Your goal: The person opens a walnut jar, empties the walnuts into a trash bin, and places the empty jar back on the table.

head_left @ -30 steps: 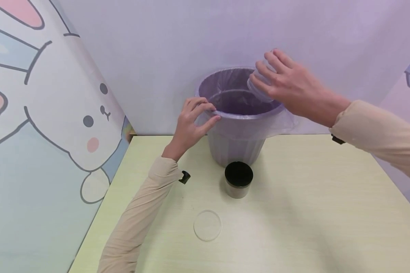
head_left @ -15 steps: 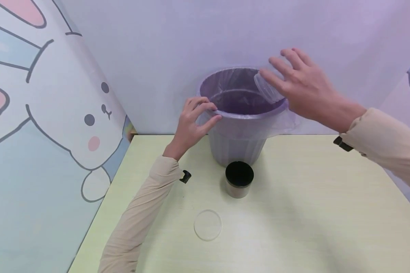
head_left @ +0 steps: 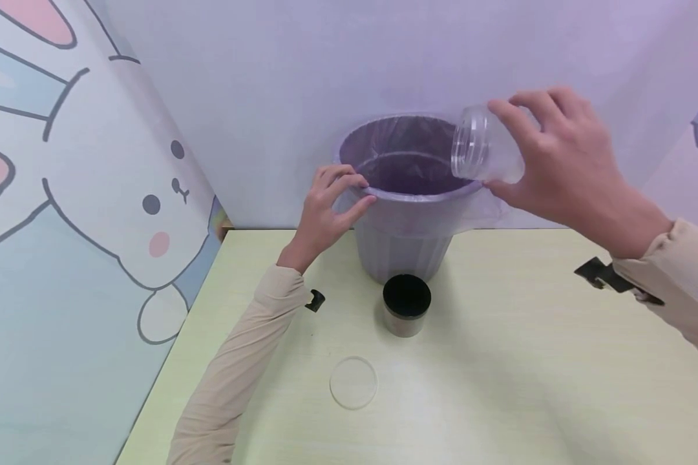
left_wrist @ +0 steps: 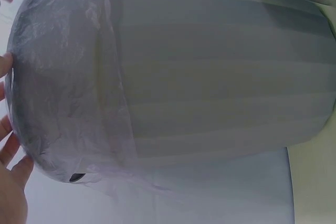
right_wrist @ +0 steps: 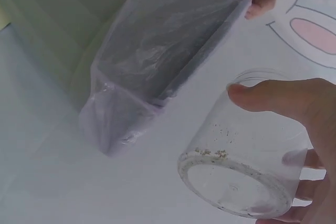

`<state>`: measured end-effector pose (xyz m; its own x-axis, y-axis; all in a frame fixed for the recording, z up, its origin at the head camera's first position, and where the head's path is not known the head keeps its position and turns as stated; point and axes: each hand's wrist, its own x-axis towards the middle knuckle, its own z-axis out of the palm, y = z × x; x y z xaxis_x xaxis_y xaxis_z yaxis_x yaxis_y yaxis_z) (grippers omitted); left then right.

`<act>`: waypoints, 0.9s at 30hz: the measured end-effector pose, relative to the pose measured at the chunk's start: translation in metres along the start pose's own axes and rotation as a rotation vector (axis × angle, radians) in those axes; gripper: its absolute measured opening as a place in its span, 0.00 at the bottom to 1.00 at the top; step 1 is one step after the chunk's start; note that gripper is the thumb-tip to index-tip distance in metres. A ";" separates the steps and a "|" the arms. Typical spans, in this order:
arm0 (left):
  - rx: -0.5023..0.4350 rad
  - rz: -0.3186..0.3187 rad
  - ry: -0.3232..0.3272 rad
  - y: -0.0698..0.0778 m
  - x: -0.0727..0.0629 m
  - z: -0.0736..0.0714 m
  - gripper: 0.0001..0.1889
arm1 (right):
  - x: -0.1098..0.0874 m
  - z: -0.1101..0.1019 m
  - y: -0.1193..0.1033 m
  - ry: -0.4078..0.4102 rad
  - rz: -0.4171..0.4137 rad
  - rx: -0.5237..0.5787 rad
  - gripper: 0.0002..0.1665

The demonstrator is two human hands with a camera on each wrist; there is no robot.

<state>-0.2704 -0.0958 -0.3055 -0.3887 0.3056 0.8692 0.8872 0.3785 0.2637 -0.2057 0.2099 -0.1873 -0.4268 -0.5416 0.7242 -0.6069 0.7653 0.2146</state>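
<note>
Spreading across the foreground, the table (head_left: 558,349) carries the bin (head_left: 404,252) at its far edge. The bin looks like thin, stiff plastic, probably light and easy to tip, so the rim is the place to hold it. The liner (head_left: 424,217) folded over that rim looks soft and likely to slide under a loose grip. The left hand (head_left: 326,210) pinches the rim at the bin's left side, thumb apart from the bent fingers.

Smaller is the jar (head_left: 494,145), clear and hard, held on its side with its mouth towards the bin at the right of the rim; how far it reaches over is hard to judge. It is likely light, smooth and slippery, perhaps breakable if glass, so the body is best grasped from both sides. The right hand (head_left: 576,155) does so, thumb and fingers set wide around it.

In front of the bin stands a dark-topped pot (head_left: 404,323); nearer, a thin ring or disc (head_left: 353,383) lies flat. Smallest are brown specks (right_wrist: 212,153) inside the jar near its base.
</note>
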 end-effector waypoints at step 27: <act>-0.002 0.002 -0.015 0.000 0.003 0.000 0.09 | -0.066 -0.012 -0.042 -0.066 0.431 0.432 0.59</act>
<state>-0.2716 -0.0951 -0.3027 -0.3902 0.3197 0.8635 0.8887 0.3759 0.2624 -0.1438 0.2177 -0.2364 -0.7261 -0.2459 0.6421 -0.5819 0.7172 -0.3834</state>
